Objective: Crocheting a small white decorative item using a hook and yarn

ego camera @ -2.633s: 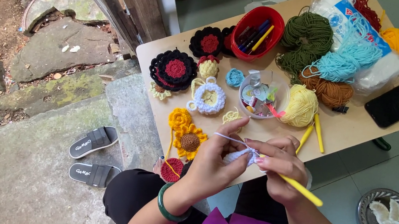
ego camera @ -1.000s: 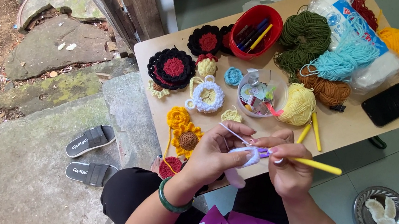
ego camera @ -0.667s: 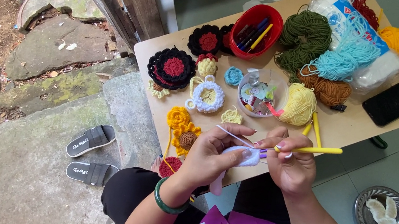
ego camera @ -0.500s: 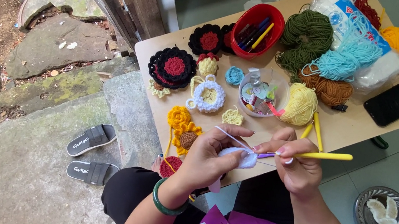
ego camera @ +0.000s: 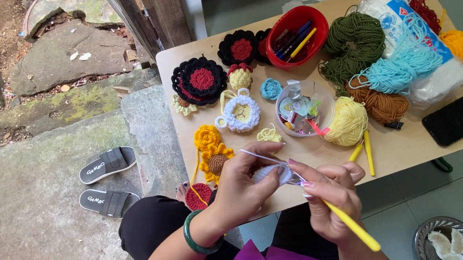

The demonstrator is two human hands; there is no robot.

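While the left hand point(ego camera: 244, 184) pinches the small crochet piece point(ego camera: 271, 172) above the table point(ego camera: 401, 154) edge, a loose pinch may let stitches slip. If the right hand point(ego camera: 329, 198), closed on the yellow hook point(ego camera: 352, 225), pulls hard, the yarn point(ego camera: 258, 155) may snag.

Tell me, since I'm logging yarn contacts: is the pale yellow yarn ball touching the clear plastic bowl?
Touching. The head view shows the pale yellow yarn ball pressed against the right rim of the clear plastic bowl, no tabletop visible between them.

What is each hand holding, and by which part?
Left hand pinches small pale crochet piece at its edge; right hand holds yellow crochet hook near its front end.
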